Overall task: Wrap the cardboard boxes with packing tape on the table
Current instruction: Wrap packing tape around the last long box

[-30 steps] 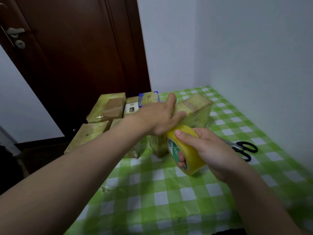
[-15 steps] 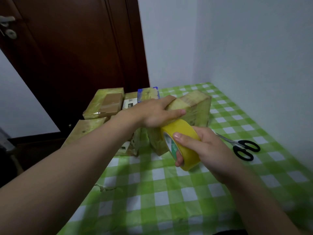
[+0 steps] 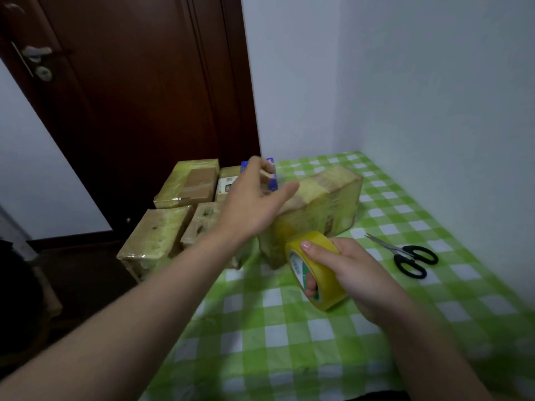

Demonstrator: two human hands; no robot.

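Observation:
A cardboard box (image 3: 327, 204) wrapped in yellowish tape stands on the green checked table (image 3: 289, 328). My right hand (image 3: 344, 270) grips a yellow tape roll (image 3: 317, 270) just in front of the box's near end, fingers through its core. A stretch of clear tape seems to run from the roll onto the box. My left hand (image 3: 254, 204) hovers over the box's left end with fingers spread and relaxed, holding nothing.
Several taped boxes (image 3: 157, 238) lie packed together at the table's left edge, one with a white label (image 3: 227, 183). A blue object (image 3: 272, 180) shows behind my left hand. Black-handled scissors (image 3: 408, 257) lie to the right. Walls close the right and back; a dark door (image 3: 130, 111) stands at the left.
My left hand has lifted off the box top and opened, fingers spreading. My right hand with the tape roll has drawn back a little toward me.

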